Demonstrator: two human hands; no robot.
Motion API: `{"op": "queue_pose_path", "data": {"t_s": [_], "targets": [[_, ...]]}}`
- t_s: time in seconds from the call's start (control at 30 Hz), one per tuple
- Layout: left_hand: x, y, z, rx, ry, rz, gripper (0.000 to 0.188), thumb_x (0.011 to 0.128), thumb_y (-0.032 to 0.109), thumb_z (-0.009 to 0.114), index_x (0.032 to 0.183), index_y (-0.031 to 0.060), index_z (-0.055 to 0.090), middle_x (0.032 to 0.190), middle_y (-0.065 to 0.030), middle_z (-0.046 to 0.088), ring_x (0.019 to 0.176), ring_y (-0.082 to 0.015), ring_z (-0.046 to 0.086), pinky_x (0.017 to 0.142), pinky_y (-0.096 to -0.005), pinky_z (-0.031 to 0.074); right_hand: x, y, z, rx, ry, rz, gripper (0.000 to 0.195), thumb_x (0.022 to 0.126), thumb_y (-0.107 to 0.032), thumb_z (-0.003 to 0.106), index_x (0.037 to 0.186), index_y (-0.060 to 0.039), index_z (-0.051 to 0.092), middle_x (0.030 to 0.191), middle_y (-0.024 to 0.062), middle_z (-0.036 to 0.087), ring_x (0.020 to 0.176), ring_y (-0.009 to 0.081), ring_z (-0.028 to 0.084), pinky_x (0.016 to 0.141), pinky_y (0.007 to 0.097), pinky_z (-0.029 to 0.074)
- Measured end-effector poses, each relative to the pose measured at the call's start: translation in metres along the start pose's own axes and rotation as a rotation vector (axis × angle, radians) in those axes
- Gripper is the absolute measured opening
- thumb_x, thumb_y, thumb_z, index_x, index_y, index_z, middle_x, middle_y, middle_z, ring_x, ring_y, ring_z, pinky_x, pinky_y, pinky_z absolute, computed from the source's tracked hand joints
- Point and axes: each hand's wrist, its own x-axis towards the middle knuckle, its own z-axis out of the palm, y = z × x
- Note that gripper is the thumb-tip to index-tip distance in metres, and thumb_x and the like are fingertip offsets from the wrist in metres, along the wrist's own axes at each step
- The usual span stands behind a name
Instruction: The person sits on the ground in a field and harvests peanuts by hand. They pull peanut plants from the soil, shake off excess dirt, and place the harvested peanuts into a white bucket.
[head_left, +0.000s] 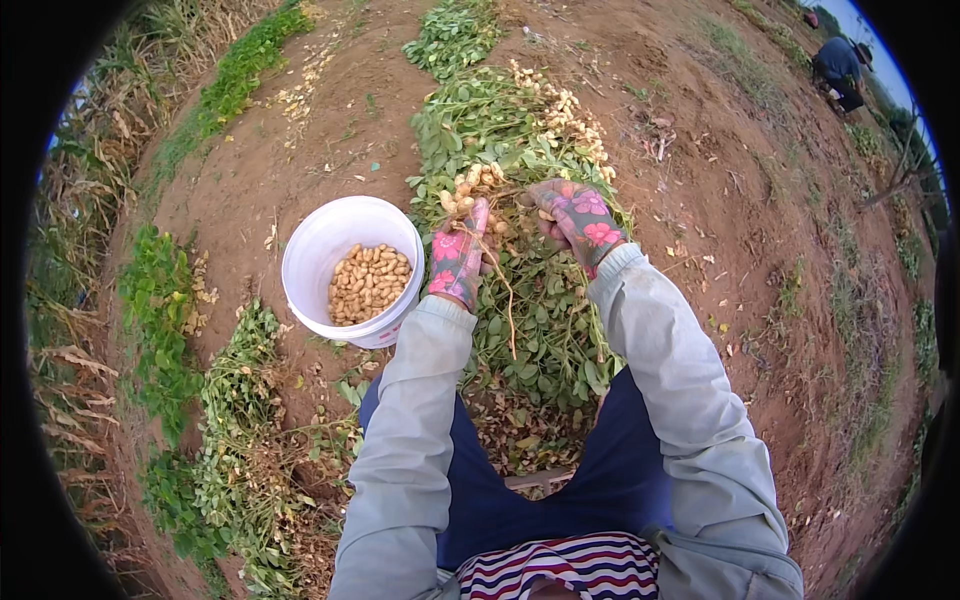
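Note:
My left hand (459, 259), in a flowered fingerless glove, grips a cluster of peanut pods (471, 187) by the roots. One long thin root hangs below it. My right hand (574, 217), gloved alike, is closed around the stems of the same peanut plant, just right of the cluster; its fingertips are partly hidden. Leafy uprooted peanut plants (536, 322) lie beneath both hands and between my knees. Left of my left hand stands a white plastic bucket (307, 259) with loose picked peanuts (369, 283) in its bottom.
A row of pulled peanut plants with exposed pods (574, 120) runs ahead over reddish soil (697, 187). Wilted plants (240, 427) lie at the lower left, near green bushes (157, 285) and dry corn stalks (90, 195). Another person (838, 71) crouches far off at the upper right.

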Motion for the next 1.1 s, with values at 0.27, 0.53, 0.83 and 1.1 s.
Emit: {"op": "queue_pose_path", "data": {"t_s": [0.27,0.53,0.83,1.1], "targets": [[-0.003,0.006,-0.003,0.062,0.075,-0.123,0.036,0.075,0.047,0.062,0.083,0.0118,0.059,0.062,0.0004,0.058,0.045,-0.0097,0.049,0.040,-0.0221,0.035,-0.016,-0.012,0.005,0.322,-0.047,0.084,0.019,0.086,-0.023,0.054,0.089,-0.0049,0.054,0.064,-0.0022,0.048,0.048,0.0053,0.039,0.041,0.0194,0.031],[0.010,-0.022,0.000,-0.192,-0.006,-0.080,0.034,0.074,0.033,0.068,0.096,0.0101,0.055,0.072,-0.0002,0.060,0.051,-0.0120,0.055,0.041,-0.0239,0.042,0.004,-0.052,0.069,-0.040,0.026,-0.525,0.026,0.085,-0.018,0.054,0.106,-0.0036,0.052,0.090,0.0058,0.058,0.069,0.0120,0.059,0.056,0.0206,0.047],[0.002,0.008,-0.014,-0.165,-0.019,-0.155,0.031,0.083,0.043,0.054,0.074,0.0138,0.053,0.066,-0.0007,0.059,0.052,-0.0123,0.055,0.042,-0.0232,0.039,-0.022,-0.062,0.024,0.121,-0.147,-0.060,0.023,0.084,-0.025,0.058,0.082,-0.0021,0.059,0.068,0.0053,0.060,0.053,0.0112,0.056,0.047,0.0204,0.044],[0.007,0.008,-0.012,-0.175,0.006,-0.144,0.030,0.081,0.040,0.057,0.089,0.0114,0.055,0.067,-0.0002,0.059,0.049,-0.0100,0.055,0.038,-0.0172,0.038,-0.007,0.019,0.021,-0.484,-0.266,0.180,0.048,0.085,-0.034,0.052,0.118,0.0002,0.045,0.104,0.0108,0.056,0.079,0.0174,0.060,0.063,0.0275,0.050]]}}
